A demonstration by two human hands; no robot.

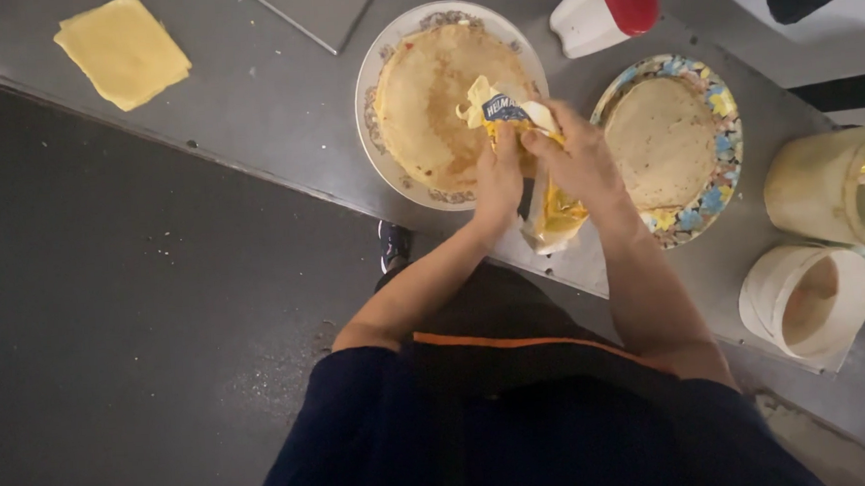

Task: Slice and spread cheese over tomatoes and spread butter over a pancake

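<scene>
Two plates (377, 78), two flatbreads (435, 95), two tubs (801, 303)

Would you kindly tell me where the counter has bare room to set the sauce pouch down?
Bare steel lies between the cheese slices and the tortilla plate. It is crowded on the other side: the floral plate, red-capped bottle, jug and tub sit close together. Both hands squeeze the pouch.

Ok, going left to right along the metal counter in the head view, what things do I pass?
Stack of yellow cheese slices → white plate with a browned flatbread → squeezed sauce pouch held in both hands → flowered plate with a pale flatbread → white tub → cream-coloured jug.
</scene>
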